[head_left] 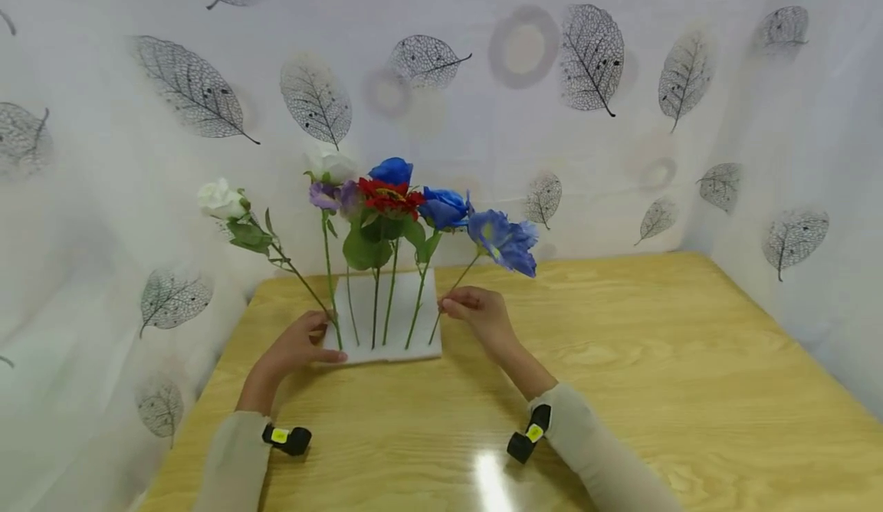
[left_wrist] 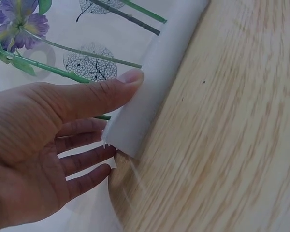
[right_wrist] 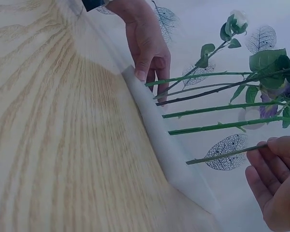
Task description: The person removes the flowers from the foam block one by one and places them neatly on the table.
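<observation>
A white foam block (head_left: 363, 313) lies on the table with several artificial flowers standing in it. My left hand (head_left: 301, 341) steadies its left end; in the left wrist view the thumb presses the top of the foam (left_wrist: 157, 82) while the other fingers lie at its end. My right hand (head_left: 483, 316) pinches the thin stem (right_wrist: 227, 154) of a light blue flower (head_left: 507, 242), whose lower tip meets the foam at the right end. A white rose (head_left: 222, 199) leans out to the left. Between stand a red flower (head_left: 391, 198), blue roses (head_left: 444, 209) and a purple flower (left_wrist: 20, 24).
The wooden table (head_left: 621, 359) extends to the right and toward me. Behind and at the sides hangs a pale curtain (head_left: 441, 6) printed with leaves. A black wrist camera (head_left: 530, 434) sits on each sleeve.
</observation>
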The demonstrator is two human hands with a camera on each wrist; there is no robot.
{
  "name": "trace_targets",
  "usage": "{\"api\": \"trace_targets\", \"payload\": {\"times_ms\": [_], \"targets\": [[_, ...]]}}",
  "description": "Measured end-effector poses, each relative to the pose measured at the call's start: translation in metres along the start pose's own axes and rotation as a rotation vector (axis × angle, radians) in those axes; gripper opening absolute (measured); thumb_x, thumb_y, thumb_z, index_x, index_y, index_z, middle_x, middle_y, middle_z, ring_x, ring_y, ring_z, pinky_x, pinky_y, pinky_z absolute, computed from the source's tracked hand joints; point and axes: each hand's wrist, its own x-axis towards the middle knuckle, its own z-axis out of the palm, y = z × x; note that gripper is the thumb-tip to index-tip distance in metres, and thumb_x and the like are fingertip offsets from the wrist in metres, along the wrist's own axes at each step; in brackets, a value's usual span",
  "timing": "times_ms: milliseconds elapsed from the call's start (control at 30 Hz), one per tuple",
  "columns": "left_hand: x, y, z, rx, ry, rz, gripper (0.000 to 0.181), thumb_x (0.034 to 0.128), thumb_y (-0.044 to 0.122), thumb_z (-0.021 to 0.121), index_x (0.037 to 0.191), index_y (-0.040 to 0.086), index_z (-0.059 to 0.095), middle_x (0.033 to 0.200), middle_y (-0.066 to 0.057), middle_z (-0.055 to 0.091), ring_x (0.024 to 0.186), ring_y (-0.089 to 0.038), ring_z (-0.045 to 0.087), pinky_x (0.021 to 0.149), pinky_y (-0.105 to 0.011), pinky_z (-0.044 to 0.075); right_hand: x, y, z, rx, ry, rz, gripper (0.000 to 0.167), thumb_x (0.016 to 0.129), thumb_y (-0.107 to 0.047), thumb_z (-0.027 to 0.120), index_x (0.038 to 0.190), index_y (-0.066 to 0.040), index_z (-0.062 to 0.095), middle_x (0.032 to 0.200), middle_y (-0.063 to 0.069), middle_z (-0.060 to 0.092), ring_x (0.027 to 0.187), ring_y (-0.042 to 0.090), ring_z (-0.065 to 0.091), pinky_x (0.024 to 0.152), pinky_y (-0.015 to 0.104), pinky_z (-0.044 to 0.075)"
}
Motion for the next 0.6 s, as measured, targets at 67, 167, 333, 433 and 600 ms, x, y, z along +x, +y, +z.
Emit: {"api": "trace_targets", "payload": {"times_ms": [67, 167, 333, 433, 600], "targets": [[-0.0008, 0.0008, 0.0028, -0.008, 0.004, -0.004, 0.086, 0.0844, 0.022, 0.086, 0.149, -0.011, 0.04, 0.152, -0.035, 0.035, 0.14, -0.057, 0.036, 0.114, -0.064, 0.04, 0.0003, -0.0014, -0.0013, -0.01, -0.007, -0.017, 0.019, 0.095, -0.009, 0.072, 0.104, 0.008, 0.074, 0.101, 0.023, 0.076, 0.091, 0.02, 0.076, 0.081, 0.028, 0.063], [-0.0003, 0.0027, 0.0056, -0.019, 0.021, -0.002, 0.086, 0.0847, 0.021, 0.085, 0.15, -0.011, 0.039, 0.152, -0.034, 0.035, 0.14, -0.056, 0.036, 0.115, -0.064, 0.039, 0.0012, -0.0048, -0.0024, -0.012, -0.016, -0.039, 0.02, 0.096, -0.009, 0.072, 0.104, 0.008, 0.074, 0.1, 0.023, 0.076, 0.089, 0.015, 0.075, 0.081, 0.028, 0.062], [0.0017, 0.004, 0.0073, -0.013, 0.019, -0.002, 0.088, 0.0848, 0.023, 0.085, 0.151, -0.011, 0.038, 0.152, -0.035, 0.035, 0.14, -0.056, 0.036, 0.114, -0.064, 0.04, 0.0008, -0.0052, -0.0025, 0.042, -0.012, -0.032, 0.024, 0.096, -0.01, 0.071, 0.109, 0.012, 0.071, 0.098, 0.013, 0.079, 0.087, 0.009, 0.075, 0.084, 0.035, 0.064], [0.0009, 0.003, 0.0057, 0.0, 0.013, -0.007, 0.087, 0.0842, 0.022, 0.086, 0.15, -0.01, 0.04, 0.153, -0.036, 0.034, 0.139, -0.057, 0.037, 0.114, -0.063, 0.041, -0.0016, -0.004, -0.0007, 0.102, -0.008, -0.015, 0.027, 0.097, -0.009, 0.07, 0.112, 0.013, 0.068, 0.097, 0.006, 0.079, 0.088, 0.01, 0.075, 0.088, 0.044, 0.063], [-0.0027, 0.0029, 0.0026, 0.009, 0.003, -0.013, 0.085, 0.0843, 0.021, 0.086, 0.148, -0.012, 0.039, 0.153, -0.037, 0.032, 0.138, -0.059, 0.038, 0.113, -0.064, 0.042, -0.0045, -0.0044, 0.003, 0.107, 0.032, -0.031, 0.027, 0.096, -0.013, 0.072, 0.111, 0.009, 0.07, 0.099, 0.011, 0.078, 0.091, 0.017, 0.076, 0.091, 0.055, 0.06]]}}
